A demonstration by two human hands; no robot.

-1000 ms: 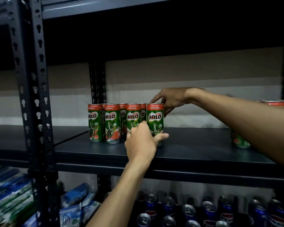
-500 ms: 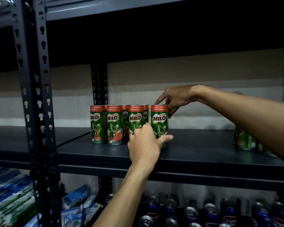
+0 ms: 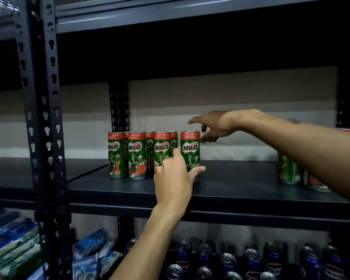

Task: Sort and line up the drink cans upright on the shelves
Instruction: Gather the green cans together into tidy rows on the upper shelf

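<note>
Several green and red Milo cans (image 3: 136,156) stand upright in a tight group on the dark metal shelf (image 3: 240,184), in two rows. My left hand (image 3: 175,178) wraps the lower part of the rightmost front Milo can (image 3: 190,147), thumb at its right side near the base and fingers between it and its neighbour. My right hand (image 3: 212,126) hovers just right of that can's top with fingers spread and nothing in it. The back row is mostly hidden by the front cans.
More Milo cans (image 3: 288,170) stand at the shelf's right end, partly behind my right forearm. Blue cola cans (image 3: 228,259) fill the shelf below, with blue and white packets (image 3: 93,251) to their left. A perforated upright post (image 3: 47,118) rises at left.
My right hand has lifted off the top of the rightmost can and drawn away to the right with fingers spread. My left hand stays around that can's base.
</note>
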